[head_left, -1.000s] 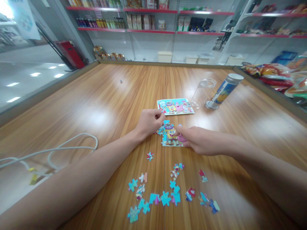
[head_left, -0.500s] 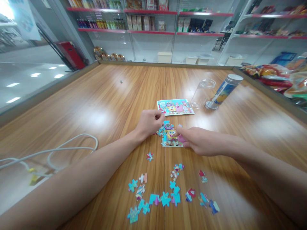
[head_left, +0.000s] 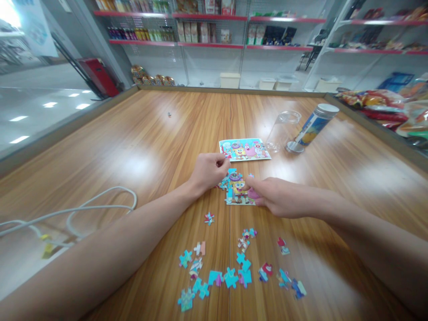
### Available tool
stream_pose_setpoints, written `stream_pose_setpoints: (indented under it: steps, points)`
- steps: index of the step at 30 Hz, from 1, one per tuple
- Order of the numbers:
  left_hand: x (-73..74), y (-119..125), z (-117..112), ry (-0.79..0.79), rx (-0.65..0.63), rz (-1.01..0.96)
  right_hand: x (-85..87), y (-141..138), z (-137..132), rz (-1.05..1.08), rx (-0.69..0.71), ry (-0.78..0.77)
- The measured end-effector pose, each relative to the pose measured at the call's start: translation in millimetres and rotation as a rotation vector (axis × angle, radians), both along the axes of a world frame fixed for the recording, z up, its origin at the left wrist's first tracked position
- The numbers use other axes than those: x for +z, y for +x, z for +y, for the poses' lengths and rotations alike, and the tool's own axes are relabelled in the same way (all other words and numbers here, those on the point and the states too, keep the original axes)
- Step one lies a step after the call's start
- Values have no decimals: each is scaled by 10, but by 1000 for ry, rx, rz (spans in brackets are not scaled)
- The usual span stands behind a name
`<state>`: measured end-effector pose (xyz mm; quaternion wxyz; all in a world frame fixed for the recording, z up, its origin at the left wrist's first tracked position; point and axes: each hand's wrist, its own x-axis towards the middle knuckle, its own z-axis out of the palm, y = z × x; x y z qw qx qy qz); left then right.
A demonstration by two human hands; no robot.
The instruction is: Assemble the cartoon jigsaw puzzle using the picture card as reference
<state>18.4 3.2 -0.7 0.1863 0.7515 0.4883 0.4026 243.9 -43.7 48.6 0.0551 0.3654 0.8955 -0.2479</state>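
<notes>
A partly joined jigsaw puzzle (head_left: 238, 186), showing a yellow square cartoon figure, lies on the table between my hands. My left hand (head_left: 210, 170) is closed, its fingers curled at the puzzle's upper left edge; whatever they may hold is hidden. From the right, my right hand (head_left: 272, 195) has its thumb over the puzzle's face and its fingers at the side edge, gripping it there and covering that part. Just beyond lies a printed picture card (head_left: 247, 149) with the same cartoon scene. Nearer to me, several loose pieces are scattered, among them a plain blue piece (head_left: 230, 277) and a red-and-blue piece (head_left: 209, 218).
A clear plastic jar (head_left: 283, 129) and a blue cylindrical can (head_left: 316, 125) stand beyond the card, with a round metal lid (head_left: 294, 147) beside them. A white cable (head_left: 100, 207) loops at the left. Snack bags (head_left: 377, 107) lie past the right edge.
</notes>
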Motion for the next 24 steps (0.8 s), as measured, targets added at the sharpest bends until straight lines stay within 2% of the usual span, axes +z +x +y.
stream_pose_setpoints:
  steps: [9,12,13,16,18,20,24]
  points:
    - [-1,2,4,11,5,10,70,-29,-20,0,6,26]
    - [-12,-1,13,19,6,11,-2,-5,86,99,-8,39]
    - [-14,-1,14,22,6,11,-55,16,147,189,-42,32]
    - [-11,5,6,26,-2,10,-252,100,353,525,-371,112]
    - [1,10,-5,23,-7,0,-355,150,454,642,-512,151]
    - [20,10,-13,9,13,-24,-408,175,496,703,-578,162]
    - [62,-7,-3,-60,117,-80,-416,158,463,725,-560,158]
